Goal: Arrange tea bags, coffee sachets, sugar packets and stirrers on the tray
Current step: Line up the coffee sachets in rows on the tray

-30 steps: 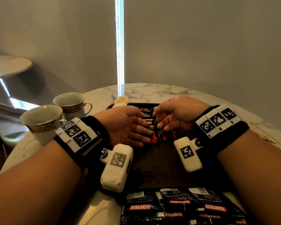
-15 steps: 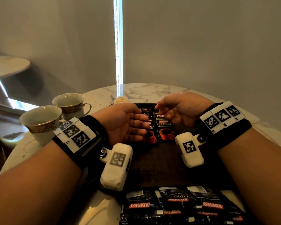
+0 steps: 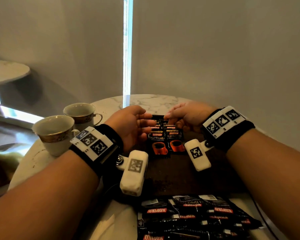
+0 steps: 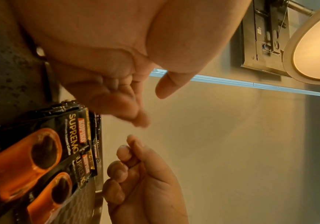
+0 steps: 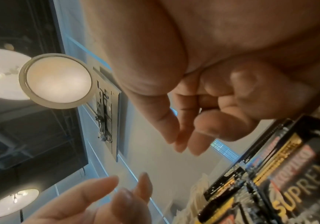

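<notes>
Black Kopiko Supremo coffee sachets [image 3: 164, 141] lie flat in two overlapping rows on the dark tray [image 3: 177, 177], between my left hand [image 3: 132, 125] and right hand [image 3: 189, 118]; more sachets [image 3: 194, 217] lie nearer me.

Two gold-banded teacups [image 3: 55, 134] [image 3: 81, 114] standing side by side at the left of the round marble counter [image 3: 156, 101], a second round tabletop [image 3: 7, 71] further left, grey curtains [image 3: 215, 49] parted by a bright strip of daylight [image 3: 127, 49], round ceiling lamp [image 5: 57, 80].

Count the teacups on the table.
2, both left of the tray: the near cup beside the left wrist, the far cup just behind it. None seems hidden.
</notes>
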The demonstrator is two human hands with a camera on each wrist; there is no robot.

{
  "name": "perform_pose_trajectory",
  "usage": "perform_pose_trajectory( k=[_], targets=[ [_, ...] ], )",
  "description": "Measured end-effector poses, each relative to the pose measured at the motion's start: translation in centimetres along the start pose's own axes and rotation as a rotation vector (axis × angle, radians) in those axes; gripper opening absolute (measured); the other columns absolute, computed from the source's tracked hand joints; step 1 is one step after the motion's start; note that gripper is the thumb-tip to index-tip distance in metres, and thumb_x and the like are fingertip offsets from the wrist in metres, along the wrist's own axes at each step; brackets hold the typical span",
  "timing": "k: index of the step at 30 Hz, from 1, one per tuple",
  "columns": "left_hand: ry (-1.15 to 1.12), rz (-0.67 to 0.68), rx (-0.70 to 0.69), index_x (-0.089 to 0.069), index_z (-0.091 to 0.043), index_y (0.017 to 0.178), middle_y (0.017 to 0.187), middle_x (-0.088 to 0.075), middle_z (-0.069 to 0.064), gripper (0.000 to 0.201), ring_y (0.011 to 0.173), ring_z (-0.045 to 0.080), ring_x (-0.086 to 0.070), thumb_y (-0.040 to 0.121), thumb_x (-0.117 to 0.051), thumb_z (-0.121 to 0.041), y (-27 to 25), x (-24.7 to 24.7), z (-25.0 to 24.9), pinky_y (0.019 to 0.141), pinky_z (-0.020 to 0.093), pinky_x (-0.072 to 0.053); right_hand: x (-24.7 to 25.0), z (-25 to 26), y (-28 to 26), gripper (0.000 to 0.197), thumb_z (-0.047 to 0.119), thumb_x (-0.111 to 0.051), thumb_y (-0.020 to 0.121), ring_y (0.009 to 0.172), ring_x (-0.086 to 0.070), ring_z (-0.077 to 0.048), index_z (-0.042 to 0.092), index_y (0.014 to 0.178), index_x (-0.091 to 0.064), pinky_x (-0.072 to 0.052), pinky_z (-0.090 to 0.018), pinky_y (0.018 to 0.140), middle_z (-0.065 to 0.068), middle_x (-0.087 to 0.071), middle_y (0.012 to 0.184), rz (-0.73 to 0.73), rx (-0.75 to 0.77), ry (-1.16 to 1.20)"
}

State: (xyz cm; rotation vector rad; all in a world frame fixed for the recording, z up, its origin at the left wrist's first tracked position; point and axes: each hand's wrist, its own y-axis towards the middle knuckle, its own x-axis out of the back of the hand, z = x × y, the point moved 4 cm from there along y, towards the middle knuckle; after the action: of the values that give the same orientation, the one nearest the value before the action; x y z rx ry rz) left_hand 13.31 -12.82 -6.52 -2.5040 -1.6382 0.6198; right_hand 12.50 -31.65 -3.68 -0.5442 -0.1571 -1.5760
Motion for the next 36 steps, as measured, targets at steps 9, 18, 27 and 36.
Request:
perform_pose_trajectory(
  k=[9,18,27,36],
  targets=[
    [-0.054,0.052,-0.100,-0.058,-0.014,0.087,0.047,-0.030,-0.008,0.017,0.034,0.007,-0.024,0.096,-0.052,-0.027,-1.3,-0.5,-0.8,0.032,0.017,-0.021,-0.2,1.3,-2.8,0.012,0.002,-0.066,0.089,0.051,-0.050,-0.011,0.013,0.085,-0.070,-0.036,-0.022,0.046,-0.001,-0.065,0.067,0.004,0.094,-0.183],
    [0.052,0.219,-0.134,-0.059,-0.015,0.088,0.063,-0.035,-0.005,0.034,0.052,0.012,-0.031,0.090,-0.043,-0.044,-2.3,-2.2,-0.2,0.051,0.026,-0.024,0.4,-0.2,-12.0,0.009,0.018,-0.067,0.092,0.076,-0.066,-0.013,0.017,0.099,-0.073,-0.052,-0.030,0.064,-0.007,-0.072,0.087,0.159,0.110,-0.472],
    [0.063,0.227,-0.164,-0.058,-0.016,0.089,0.065,-0.038,-0.006,0.029,0.053,0.011,-0.032,0.092,-0.044,-0.041,-3.1,-3.2,0.5,0.051,0.026,-0.023,-0.7,-3.4,-20.9,0.082,0.039,-0.090,0.061,0.112,-0.059,0.005,0.040,0.135,-0.053,-0.050,-0.026,0.100,0.023,-0.061,0.122,0.437,0.010,-0.679],
    [0.007,0.180,-0.147,-0.057,-0.018,0.089,0.067,-0.040,-0.006,0.025,0.053,0.010,-0.034,0.092,-0.047,-0.041,-3.7,-2.9,0.4,0.052,0.026,-0.023,-1.2,-4.7,-21.3,0.067,0.037,-0.087,0.071,0.105,-0.057,0.003,0.043,0.131,-0.057,-0.051,-0.021,0.095,0.022,-0.056,0.119,0.295,0.107,-0.797]
  ],
)
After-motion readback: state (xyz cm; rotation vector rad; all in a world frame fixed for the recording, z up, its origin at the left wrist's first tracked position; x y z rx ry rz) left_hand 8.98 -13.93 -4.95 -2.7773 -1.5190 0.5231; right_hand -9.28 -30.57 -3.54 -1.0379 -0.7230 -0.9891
